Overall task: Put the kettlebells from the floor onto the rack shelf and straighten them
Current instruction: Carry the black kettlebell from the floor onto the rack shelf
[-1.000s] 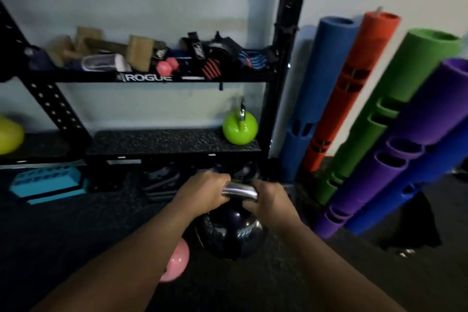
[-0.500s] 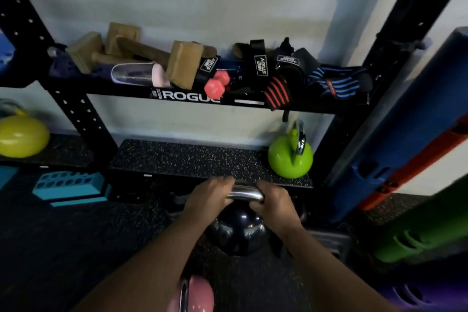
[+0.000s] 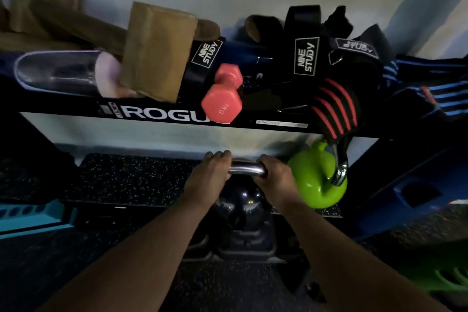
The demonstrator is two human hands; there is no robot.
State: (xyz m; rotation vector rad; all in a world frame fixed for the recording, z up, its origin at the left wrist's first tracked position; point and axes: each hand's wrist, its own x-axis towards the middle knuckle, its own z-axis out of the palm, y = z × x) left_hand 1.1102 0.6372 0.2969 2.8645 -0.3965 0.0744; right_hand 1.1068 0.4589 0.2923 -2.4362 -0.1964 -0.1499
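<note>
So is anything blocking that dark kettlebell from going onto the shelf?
Nothing visible does. Both hands, left and right, grip the dark kettlebell at the front edge of the shelf, whose speckled mat is bare to the left. The green kettlebell sits close on the right.

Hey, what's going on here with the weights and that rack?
A person is gripping the chrome handle of a dark kettlebell with both hands, the left hand and right hand side by side, holding it at the front edge of the speckled rack shelf. Whether it rests on the shelf yet is unclear. A green kettlebell already sits on that shelf to the right. The upper shelf holds a pink dumbbell and wrist wraps.
</note>
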